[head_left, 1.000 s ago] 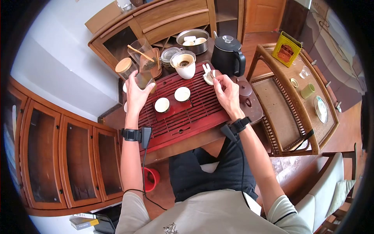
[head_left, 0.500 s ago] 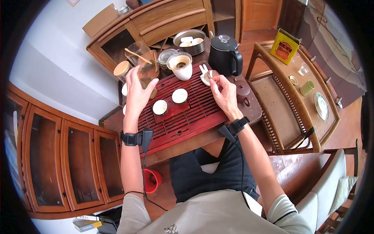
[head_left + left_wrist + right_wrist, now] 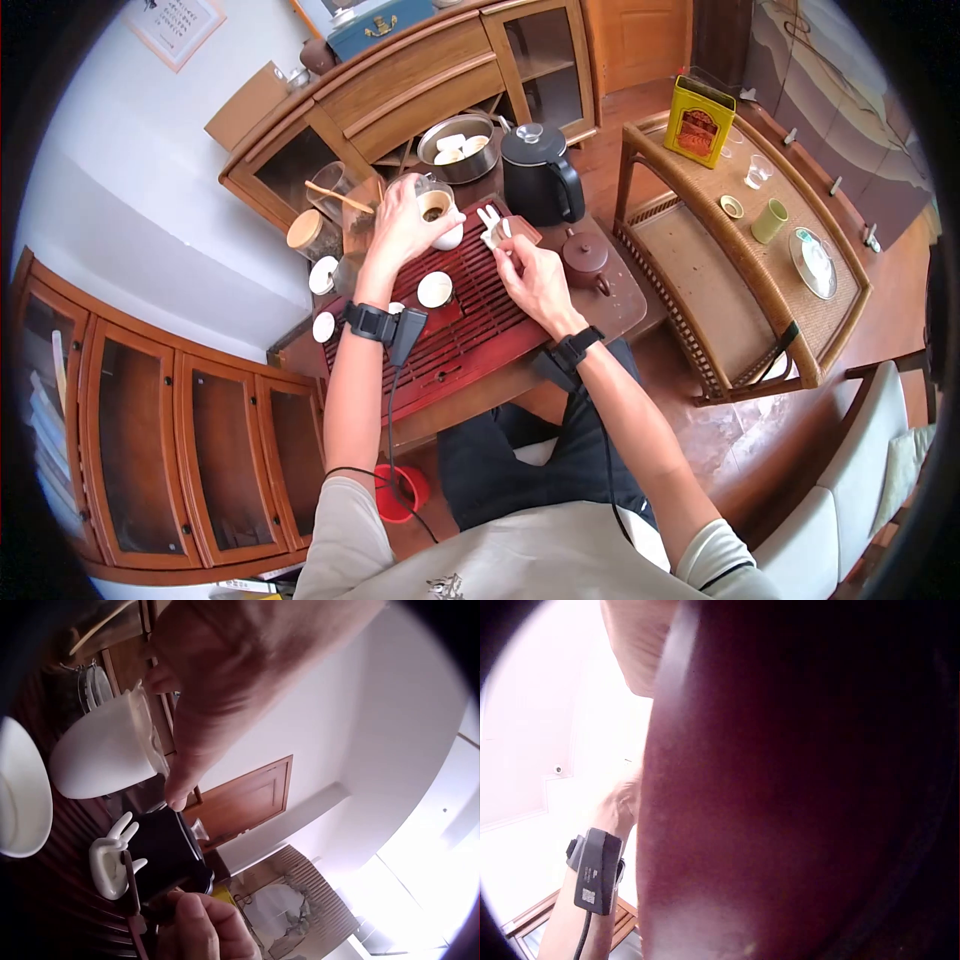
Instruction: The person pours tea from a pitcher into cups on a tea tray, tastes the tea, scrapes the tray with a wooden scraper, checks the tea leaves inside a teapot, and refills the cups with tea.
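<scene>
My left hand (image 3: 405,225) grips a white gaiwan bowl (image 3: 450,239) by its flared rim over the red slatted tea tray (image 3: 478,345). In the left wrist view the thumb lies at the near side of the gaiwan's rim and the fingers at the far side. Something dark shows inside the bowl. My right hand (image 3: 540,280) is beside a white hand-shaped stand (image 3: 105,870), pinching a thin brown piece (image 3: 131,883) seen edge-on there; I cannot tell its kind. A white teacup (image 3: 436,290) stands on the tray, another partly hidden by the left wrist.
A brown teapot (image 3: 586,255) sits right of the tray. Behind are a black kettle (image 3: 532,175), a metal pot (image 3: 460,165) holding white cups, and a cork-lidded jar (image 3: 310,235). A rattan cart (image 3: 690,265) stands right. A dark red surface (image 3: 780,780) fills most of the right wrist view.
My left hand has moved right from beside the glass containers and taken hold of the gaiwan. My right hand stays by the white stand. The head view has shifted.
</scene>
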`<action>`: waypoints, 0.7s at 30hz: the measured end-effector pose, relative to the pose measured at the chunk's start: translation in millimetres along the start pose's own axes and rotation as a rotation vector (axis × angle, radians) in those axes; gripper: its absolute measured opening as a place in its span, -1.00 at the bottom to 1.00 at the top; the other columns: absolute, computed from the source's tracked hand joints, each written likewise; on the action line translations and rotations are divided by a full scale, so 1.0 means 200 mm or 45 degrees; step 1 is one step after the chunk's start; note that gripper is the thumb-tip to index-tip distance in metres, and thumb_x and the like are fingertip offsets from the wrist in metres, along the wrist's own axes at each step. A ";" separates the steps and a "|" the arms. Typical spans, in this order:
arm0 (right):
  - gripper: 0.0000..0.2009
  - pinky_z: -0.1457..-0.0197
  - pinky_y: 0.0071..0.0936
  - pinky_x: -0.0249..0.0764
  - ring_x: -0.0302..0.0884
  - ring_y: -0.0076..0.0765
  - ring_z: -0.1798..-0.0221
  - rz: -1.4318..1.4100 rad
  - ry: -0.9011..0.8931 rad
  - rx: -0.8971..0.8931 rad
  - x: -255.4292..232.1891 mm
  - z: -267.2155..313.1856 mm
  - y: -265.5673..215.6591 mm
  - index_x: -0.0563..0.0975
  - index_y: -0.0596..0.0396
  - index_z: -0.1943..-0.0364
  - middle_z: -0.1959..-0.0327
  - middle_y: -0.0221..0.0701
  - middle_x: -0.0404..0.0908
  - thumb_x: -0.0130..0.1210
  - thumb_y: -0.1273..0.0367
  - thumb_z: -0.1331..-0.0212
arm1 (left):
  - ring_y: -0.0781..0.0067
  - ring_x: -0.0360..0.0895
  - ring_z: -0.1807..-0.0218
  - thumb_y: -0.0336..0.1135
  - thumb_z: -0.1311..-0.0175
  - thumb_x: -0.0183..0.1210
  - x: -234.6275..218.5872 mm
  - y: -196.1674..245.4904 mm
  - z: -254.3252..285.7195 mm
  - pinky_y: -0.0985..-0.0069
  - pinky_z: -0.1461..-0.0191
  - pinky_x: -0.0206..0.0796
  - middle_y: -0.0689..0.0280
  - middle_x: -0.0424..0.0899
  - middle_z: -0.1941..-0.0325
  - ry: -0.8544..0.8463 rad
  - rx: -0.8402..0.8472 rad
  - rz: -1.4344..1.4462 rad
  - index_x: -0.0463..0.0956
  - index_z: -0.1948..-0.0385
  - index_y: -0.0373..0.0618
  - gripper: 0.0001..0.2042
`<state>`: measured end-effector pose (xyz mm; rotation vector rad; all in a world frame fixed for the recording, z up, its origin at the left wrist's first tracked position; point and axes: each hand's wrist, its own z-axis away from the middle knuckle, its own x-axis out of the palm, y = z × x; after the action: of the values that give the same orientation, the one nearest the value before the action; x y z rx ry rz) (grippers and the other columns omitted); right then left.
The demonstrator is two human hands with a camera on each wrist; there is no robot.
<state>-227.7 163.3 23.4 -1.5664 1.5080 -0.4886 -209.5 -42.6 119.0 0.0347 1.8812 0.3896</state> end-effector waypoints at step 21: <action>-0.86 0.46 -0.31 0.41 0.53 -0.09 0.58 0.022 -0.047 0.036 0.00 -0.01 -0.02 0.52 0.14 0.31 0.64 -0.14 0.51 0.16 0.35 -0.24 | 0.00 0.36 -0.30 0.09 0.05 0.42 -0.17 -0.03 0.08 0.19 -0.34 0.24 -0.13 0.33 -0.27 0.269 -0.093 0.044 0.13 -0.34 -0.21 -0.05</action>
<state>-226.0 162.6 27.8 -1.5312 1.4794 -0.4668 -182.8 -51.1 144.9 -0.0239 2.0751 0.5017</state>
